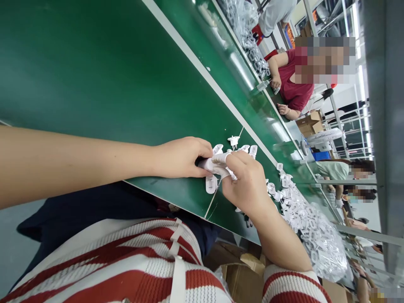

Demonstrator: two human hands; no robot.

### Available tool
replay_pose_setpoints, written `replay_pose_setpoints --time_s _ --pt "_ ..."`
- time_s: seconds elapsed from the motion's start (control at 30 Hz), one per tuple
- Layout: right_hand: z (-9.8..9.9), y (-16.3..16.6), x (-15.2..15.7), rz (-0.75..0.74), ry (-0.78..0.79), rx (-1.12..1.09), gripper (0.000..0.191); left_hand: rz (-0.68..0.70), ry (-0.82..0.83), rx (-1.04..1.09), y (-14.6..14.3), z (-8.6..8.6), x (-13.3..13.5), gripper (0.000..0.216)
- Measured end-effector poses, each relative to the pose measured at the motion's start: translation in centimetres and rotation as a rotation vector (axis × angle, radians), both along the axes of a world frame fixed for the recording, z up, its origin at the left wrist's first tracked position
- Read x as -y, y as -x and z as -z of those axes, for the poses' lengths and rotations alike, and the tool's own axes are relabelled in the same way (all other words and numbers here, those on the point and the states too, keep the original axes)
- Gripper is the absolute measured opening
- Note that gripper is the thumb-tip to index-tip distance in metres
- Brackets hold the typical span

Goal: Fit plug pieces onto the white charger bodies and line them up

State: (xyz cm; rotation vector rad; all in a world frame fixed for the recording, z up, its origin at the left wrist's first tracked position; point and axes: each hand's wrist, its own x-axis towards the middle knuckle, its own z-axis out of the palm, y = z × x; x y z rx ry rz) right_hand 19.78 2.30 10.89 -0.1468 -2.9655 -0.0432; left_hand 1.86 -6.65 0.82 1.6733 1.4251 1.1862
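Note:
My left hand (186, 158) is closed, its thumb and fingers around a small white plastic part (206, 164) that is mostly hidden. From the other side my right hand (246, 181) pinches at the same part. White coverings wrap the right thumb and index finger. Several white plug-like plastic pieces lie around both hands: one upright with prongs (233, 141) beyond them, an oval one (211, 184) just below the fingers, and another (253, 151) behind the right hand.
The green worktop (94, 75) has a pale strip along it. A big heap of white pieces (293, 202) lies to the right beside a clear plastic bag (328, 248). Cardboard boxes (243, 277) stand under the near edge. A person in red (293, 84) works across the line.

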Motion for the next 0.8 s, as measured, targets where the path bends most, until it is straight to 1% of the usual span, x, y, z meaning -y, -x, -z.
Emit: replay_pose_setpoints --time_s 0.13,0.27,0.33,0.5,0.73,0.8 --pt "0.3 0.4 0.7 0.062 -0.059 -0.047 0.029 -0.012 -0.005 0.0 -0.1 0.1 -0.1 0.031" --pt "0.8 0.5 1.9 0.119 -0.124 -0.097 0.025 -0.014 -0.008 0.009 -0.3 0.2 -0.1 0.028" --pt "1.0 0.4 2.2 0.133 -0.126 -0.099 0.024 -0.018 -0.014 0.007 -0.3 0.2 0.0 0.027" --pt "1.6 -0.2 1.9 0.248 0.04 -0.098 0.028 -0.034 -0.024 -0.028 -0.4 0.2 0.0 0.028" --pt "2.8 -0.3 2.0 0.339 0.12 -0.158 0.032 -0.062 -0.032 -0.08 -0.4 0.2 0.2 0.034" --pt "3.1 -0.9 1.7 0.386 0.229 -0.185 0.036 -0.059 -0.013 -0.069 -0.4 -0.1 0.3 0.036"
